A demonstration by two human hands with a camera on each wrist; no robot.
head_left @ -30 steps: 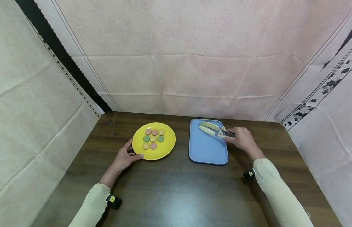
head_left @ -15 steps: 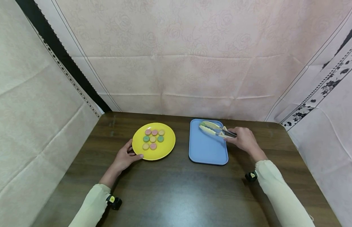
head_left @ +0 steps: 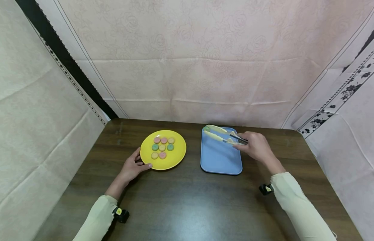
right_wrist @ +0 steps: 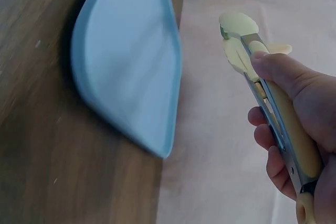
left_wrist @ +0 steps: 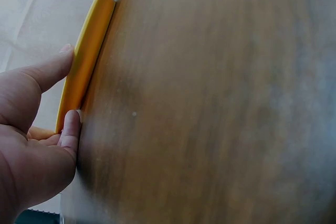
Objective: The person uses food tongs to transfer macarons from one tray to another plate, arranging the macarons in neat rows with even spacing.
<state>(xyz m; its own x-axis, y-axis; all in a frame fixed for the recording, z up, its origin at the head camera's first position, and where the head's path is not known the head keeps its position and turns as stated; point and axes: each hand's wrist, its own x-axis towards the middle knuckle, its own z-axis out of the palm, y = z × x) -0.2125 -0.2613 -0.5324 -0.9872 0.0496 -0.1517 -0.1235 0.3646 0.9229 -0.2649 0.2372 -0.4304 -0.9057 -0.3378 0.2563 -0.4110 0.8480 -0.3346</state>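
Note:
My left hand (head_left: 131,168) holds the left rim of a round yellow plate (head_left: 177,152). The left wrist view shows its thumb (left_wrist: 55,69) against the plate's upper edge and a finger (left_wrist: 71,127) at the lower edge. On the plate lie several small round macarons (head_left: 162,147) in pink, cream and green. My right hand (head_left: 256,147) grips pale-tipped metal tongs (head_left: 218,130) above the far part of a blue tray (head_left: 220,159). A small green thing (head_left: 206,128), coloured like the green macarons, shows at the tongs' tips; most of it is hidden.
Plate and tray stand apart on a dark wooden table (head_left: 174,201), near its far edge. Behind it hangs a pale floral cloth (head_left: 187,80), with more cloth at both sides. A black device (head_left: 123,215) is strapped to each wrist.
My right hand has carried the tongs, with the green thing at their tips, a little left and upward towards the tray's far left corner. My left hand and the plate stay put.

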